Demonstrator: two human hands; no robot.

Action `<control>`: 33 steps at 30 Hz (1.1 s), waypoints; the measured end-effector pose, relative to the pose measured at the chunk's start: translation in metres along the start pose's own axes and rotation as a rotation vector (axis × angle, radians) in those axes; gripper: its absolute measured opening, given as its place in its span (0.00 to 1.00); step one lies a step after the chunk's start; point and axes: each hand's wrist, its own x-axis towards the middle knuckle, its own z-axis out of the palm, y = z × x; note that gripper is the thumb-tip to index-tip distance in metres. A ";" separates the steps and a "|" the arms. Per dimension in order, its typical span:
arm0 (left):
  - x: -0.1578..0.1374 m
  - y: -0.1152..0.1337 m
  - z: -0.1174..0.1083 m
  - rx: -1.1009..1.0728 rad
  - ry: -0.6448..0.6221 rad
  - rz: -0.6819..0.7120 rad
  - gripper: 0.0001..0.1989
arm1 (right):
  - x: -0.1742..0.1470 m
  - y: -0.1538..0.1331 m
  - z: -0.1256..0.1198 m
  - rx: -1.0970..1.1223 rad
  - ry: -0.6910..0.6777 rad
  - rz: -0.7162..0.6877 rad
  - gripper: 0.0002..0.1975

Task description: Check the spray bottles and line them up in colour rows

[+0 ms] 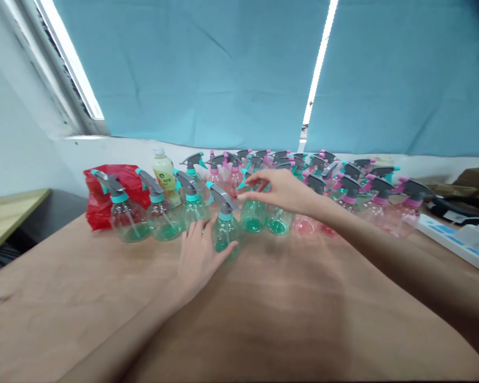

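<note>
My left hand (pixel 199 250) is wrapped around the lower body of a clear green spray bottle (pixel 226 231), thumb across its front and fingers at its left side. The bottle stands upright on the table, its grey head with turquoise nozzle pointing left. My right hand (pixel 281 192) hovers just right of that head, thumb and forefinger apart. It partly covers the head of another green spray bottle (pixel 253 217) behind it; whether it touches that head is unclear. One more green spray bottle (pixel 278 221) stands below my right wrist. Three green spray bottles (pixel 168 223) form a row on the left.
Several pink and green spray bottles (pixel 379 199) crowd the back right. A red plastic bag (pixel 98 205) and a yellow-labelled bottle (pixel 165 175) stand at the back left. A white power strip (pixel 451 239) lies at the right edge of the wooden table (pixel 263 324).
</note>
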 end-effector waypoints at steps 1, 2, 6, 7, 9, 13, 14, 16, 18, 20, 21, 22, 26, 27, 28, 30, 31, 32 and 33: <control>0.005 0.000 0.001 0.033 -0.007 -0.010 0.29 | 0.007 -0.001 -0.004 -0.110 0.055 0.031 0.23; 0.010 0.001 0.002 0.069 -0.014 -0.018 0.29 | 0.014 -0.001 -0.007 -0.230 0.092 0.067 0.22; 0.025 0.006 0.005 0.218 -0.049 -0.019 0.27 | 0.041 -0.001 -0.005 -0.617 0.047 0.228 0.23; 0.028 0.008 0.005 0.246 -0.051 -0.006 0.27 | 0.046 0.000 -0.002 -0.665 0.016 0.257 0.24; 0.034 0.009 0.006 0.285 -0.048 0.014 0.26 | 0.054 0.003 0.004 -0.705 -0.031 0.284 0.24; 0.044 0.010 0.009 0.310 -0.041 0.009 0.25 | 0.061 0.010 0.015 -0.713 -0.075 0.296 0.20; 0.047 0.009 0.010 0.313 -0.043 0.005 0.25 | 0.062 0.011 0.016 -0.714 -0.085 0.301 0.18; 0.051 0.007 0.012 0.317 -0.048 -0.001 0.24 | 0.063 0.013 0.016 -0.712 -0.103 0.311 0.18; 0.054 0.005 0.013 0.327 -0.046 -0.006 0.25 | 0.064 0.014 0.014 -0.706 -0.123 0.317 0.18; 0.055 0.004 0.014 0.344 -0.041 -0.008 0.26 | 0.063 0.013 0.011 -0.696 -0.143 0.315 0.18; 0.054 0.004 0.013 0.351 -0.040 -0.008 0.27 | 0.063 0.013 0.010 -0.691 -0.152 0.312 0.18; 0.053 0.004 0.012 0.354 -0.039 -0.008 0.28 | 0.062 0.012 0.009 -0.686 -0.160 0.309 0.18; 0.040 0.007 0.005 0.326 -0.013 0.002 0.30 | 0.056 0.009 0.005 -0.667 -0.176 0.295 0.20; 0.036 0.007 0.002 0.307 -0.003 0.008 0.30 | 0.054 0.008 0.005 -0.663 -0.179 0.290 0.20; 0.031 0.008 0.000 0.280 0.006 0.017 0.29 | 0.052 0.006 0.004 -0.660 -0.183 0.285 0.20; 0.020 0.009 -0.005 0.192 0.014 0.049 0.27 | 0.046 0.002 0.002 -0.654 -0.193 0.277 0.20; 0.014 0.010 -0.007 0.127 0.009 0.073 0.26 | 0.042 -0.001 0.001 -0.651 -0.199 0.273 0.20; 0.008 0.011 -0.008 0.048 0.000 0.091 0.26 | 0.037 -0.004 0.000 -0.648 -0.206 0.270 0.19; 0.002 0.013 -0.008 -0.039 -0.020 0.100 0.26 | 0.032 -0.007 -0.002 -0.645 -0.212 0.266 0.19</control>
